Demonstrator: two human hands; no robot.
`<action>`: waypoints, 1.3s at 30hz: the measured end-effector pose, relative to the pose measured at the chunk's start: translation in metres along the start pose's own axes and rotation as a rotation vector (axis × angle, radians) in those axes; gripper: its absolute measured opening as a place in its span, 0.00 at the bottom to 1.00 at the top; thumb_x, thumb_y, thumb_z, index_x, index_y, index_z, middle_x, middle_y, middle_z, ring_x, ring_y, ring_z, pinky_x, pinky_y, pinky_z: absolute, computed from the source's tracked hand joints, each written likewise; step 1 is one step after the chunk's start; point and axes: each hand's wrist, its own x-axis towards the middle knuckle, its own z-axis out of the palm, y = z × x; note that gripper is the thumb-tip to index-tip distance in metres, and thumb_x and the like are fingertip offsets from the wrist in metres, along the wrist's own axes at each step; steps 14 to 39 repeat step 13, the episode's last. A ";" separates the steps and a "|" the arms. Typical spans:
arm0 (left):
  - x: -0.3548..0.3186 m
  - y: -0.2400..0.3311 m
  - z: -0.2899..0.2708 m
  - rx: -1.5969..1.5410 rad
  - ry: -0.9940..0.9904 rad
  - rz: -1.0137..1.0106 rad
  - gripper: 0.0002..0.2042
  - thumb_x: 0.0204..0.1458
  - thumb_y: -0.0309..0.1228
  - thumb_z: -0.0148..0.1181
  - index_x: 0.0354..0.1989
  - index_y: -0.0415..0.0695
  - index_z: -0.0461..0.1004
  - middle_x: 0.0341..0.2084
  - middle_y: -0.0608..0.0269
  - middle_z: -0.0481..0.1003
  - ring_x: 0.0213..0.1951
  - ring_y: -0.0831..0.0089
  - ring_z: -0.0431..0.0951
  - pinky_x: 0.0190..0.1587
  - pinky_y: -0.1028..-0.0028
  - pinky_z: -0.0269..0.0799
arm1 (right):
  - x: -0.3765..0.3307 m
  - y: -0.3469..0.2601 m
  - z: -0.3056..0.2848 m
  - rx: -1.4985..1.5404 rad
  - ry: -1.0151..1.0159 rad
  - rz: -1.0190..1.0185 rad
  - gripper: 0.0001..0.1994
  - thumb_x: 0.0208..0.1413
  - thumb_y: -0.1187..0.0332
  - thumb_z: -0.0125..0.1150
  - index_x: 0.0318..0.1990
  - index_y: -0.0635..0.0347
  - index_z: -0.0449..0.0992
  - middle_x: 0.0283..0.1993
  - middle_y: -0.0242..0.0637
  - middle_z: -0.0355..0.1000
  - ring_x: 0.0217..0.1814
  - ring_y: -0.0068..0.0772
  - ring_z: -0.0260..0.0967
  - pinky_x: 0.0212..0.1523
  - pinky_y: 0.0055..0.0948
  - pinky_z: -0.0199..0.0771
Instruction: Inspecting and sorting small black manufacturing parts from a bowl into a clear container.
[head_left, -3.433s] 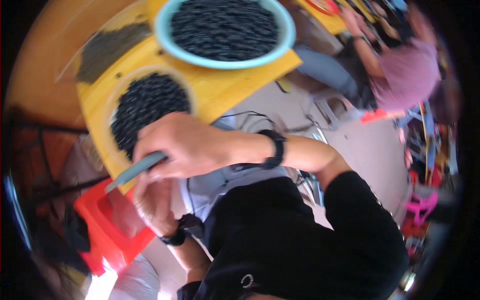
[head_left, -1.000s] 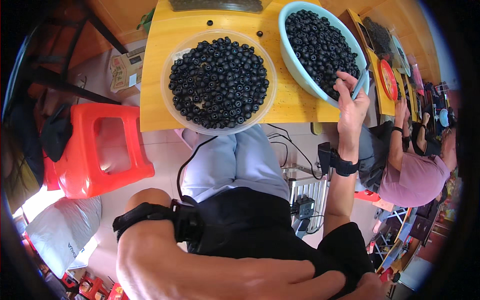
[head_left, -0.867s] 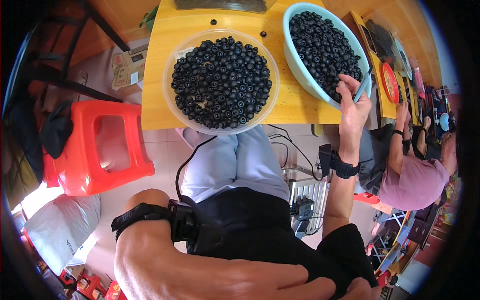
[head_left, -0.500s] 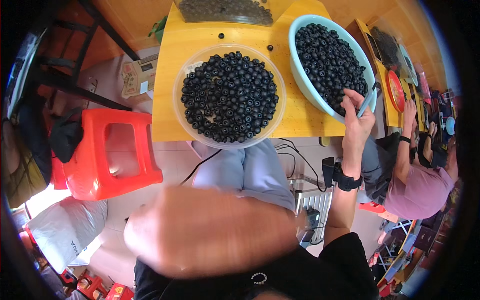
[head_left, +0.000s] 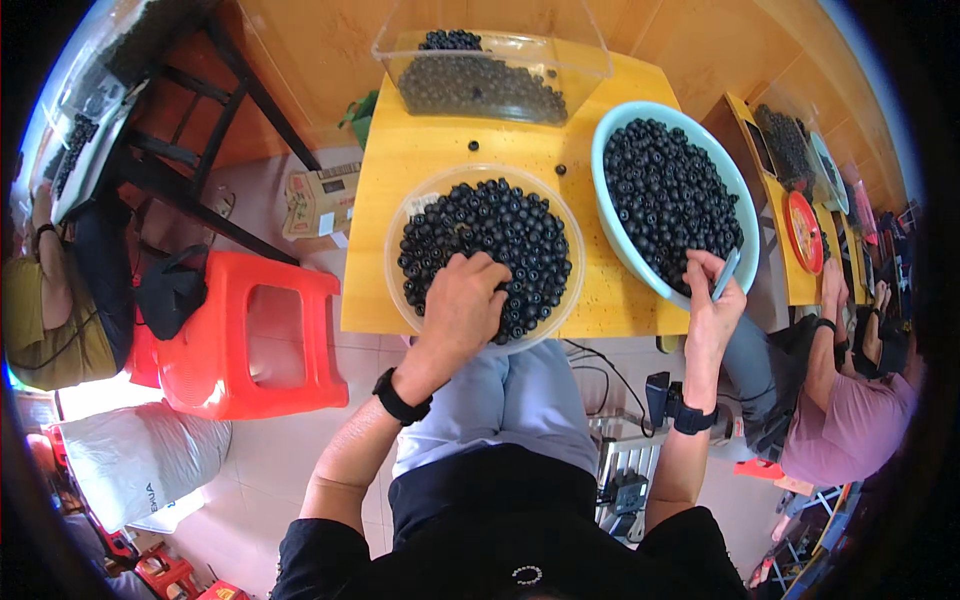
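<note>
My left hand (head_left: 462,305) reaches into a clear round tub (head_left: 395,290) full of small black balls (head_left: 490,215), several with a hole showing, like beads. Its fingers curl down among the balls; what they pinch, if anything, is hidden. At the near right rim of a pale blue basin (head_left: 603,185), my right hand (head_left: 715,300) is closed on a slim grey-blue tool (head_left: 727,272), perhaps a knife, that points up and away. The thumb and index finger meet at the edge of the basin's heap of black balls (head_left: 670,190); anything tiny between them cannot be made out.
Behind the tub, a clear rectangular box (head_left: 490,85) holds more black balls. Two loose balls (head_left: 473,146) lie on the yellow table (head_left: 375,230). A red plastic stool (head_left: 225,340) stands at left. A person in a pink shirt (head_left: 840,430) sits to the right by a red dish (head_left: 803,232).
My left hand has moved from near my body, where it was blurred, forward into the tub. My right hand keeps its grip at the basin. The whole view has shifted, showing more of the far box.
</note>
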 end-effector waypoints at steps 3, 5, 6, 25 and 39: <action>0.003 0.004 0.007 0.046 0.033 0.055 0.08 0.38 0.23 0.59 0.30 0.45 0.73 0.28 0.62 0.69 0.34 0.60 0.68 0.36 0.64 0.65 | -0.002 -0.002 0.000 0.028 -0.001 0.015 0.06 0.52 0.74 0.56 0.36 0.66 0.76 0.28 0.27 0.70 0.29 0.15 0.64 0.31 0.15 0.63; 0.005 0.006 0.014 0.082 0.060 0.077 0.09 0.38 0.23 0.59 0.31 0.45 0.73 0.27 0.62 0.68 0.33 0.60 0.68 0.35 0.65 0.63 | -0.002 -0.002 0.001 0.049 -0.004 0.003 0.06 0.52 0.74 0.56 0.36 0.65 0.76 0.27 0.26 0.70 0.29 0.15 0.63 0.31 0.15 0.63; 0.006 0.004 0.018 0.104 0.078 0.081 0.10 0.38 0.22 0.59 0.31 0.46 0.72 0.27 0.63 0.68 0.33 0.61 0.67 0.34 0.66 0.62 | -0.002 0.001 0.001 0.060 -0.008 0.007 0.05 0.52 0.75 0.56 0.35 0.65 0.76 0.27 0.26 0.70 0.29 0.15 0.63 0.31 0.15 0.63; 0.020 -0.002 0.032 0.138 0.139 0.090 0.12 0.41 0.24 0.59 0.36 0.47 0.70 0.29 0.65 0.67 0.35 0.66 0.67 0.36 0.68 0.59 | -0.001 0.006 0.001 0.032 -0.001 -0.028 0.05 0.52 0.75 0.56 0.35 0.65 0.76 0.27 0.27 0.70 0.28 0.16 0.63 0.31 0.16 0.64; 0.020 -0.002 0.032 0.138 0.139 0.090 0.12 0.41 0.24 0.59 0.36 0.47 0.70 0.29 0.65 0.67 0.35 0.66 0.67 0.36 0.68 0.59 | -0.001 0.006 0.001 0.032 -0.001 -0.028 0.05 0.52 0.75 0.56 0.35 0.65 0.76 0.27 0.27 0.70 0.28 0.16 0.63 0.31 0.16 0.64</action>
